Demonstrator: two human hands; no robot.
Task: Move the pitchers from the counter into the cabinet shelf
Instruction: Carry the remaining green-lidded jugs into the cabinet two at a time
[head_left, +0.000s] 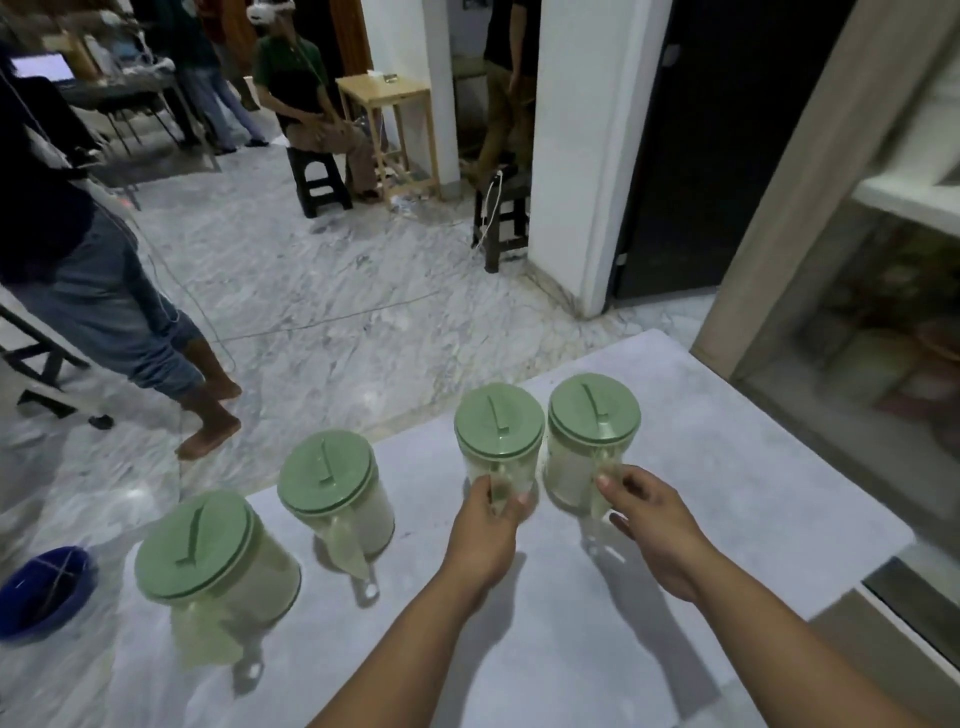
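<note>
Several clear pitchers with green lids stand in a row on the grey counter (701, 519). The third pitcher (498, 426) has its handle pinched by my left hand (485, 535). Beside it, the rightmost pitcher (592, 410) has its handle between the thumb and fingers of my right hand (654, 525). Both still rest on the counter. The second pitcher (327, 480) and the nearest left pitcher (208, 551) stand untouched, handles toward me.
A glass-fronted cabinet (883, 312) with a pale frame stands at the right, past the counter's edge. A blue bowl (44, 590) lies on the marble floor at lower left. One person stands close at the left; others sit or stand farther back among stools and a wooden table.
</note>
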